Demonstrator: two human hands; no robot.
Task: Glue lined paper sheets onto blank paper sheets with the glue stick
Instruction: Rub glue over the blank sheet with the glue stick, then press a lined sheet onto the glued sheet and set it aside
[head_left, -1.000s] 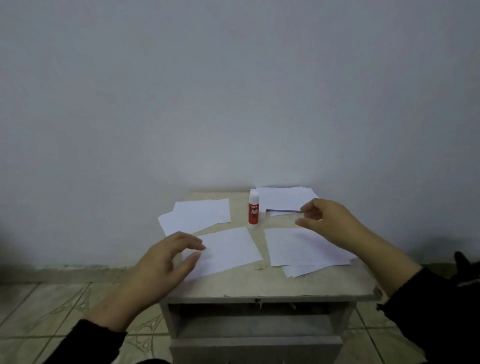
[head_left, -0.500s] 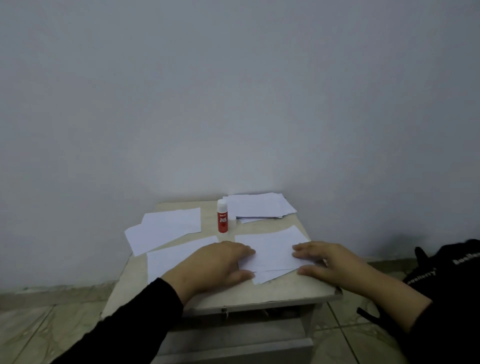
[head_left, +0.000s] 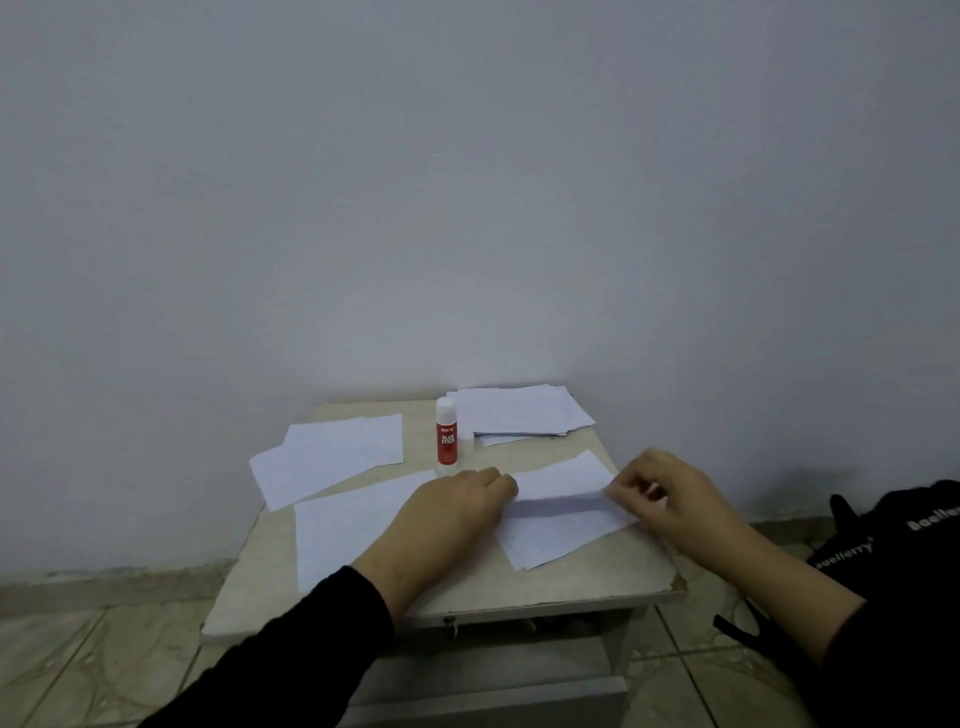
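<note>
Lined paper sheets (head_left: 563, 525) lie stacked at the table's (head_left: 587, 582) front right, and we judge we are peeling off the top one: our right hand (head_left: 670, 499) pinches its lifted right edge while our left hand (head_left: 457, 506) presses flat on its left end, fingers straight. Next we need it freed and carried toward the blank sheet (head_left: 343, 525) at front left. Room is tight, with the stack nearly at the table's right edge and the glue stick (head_left: 446, 435) upright just behind our left hand.
</note>
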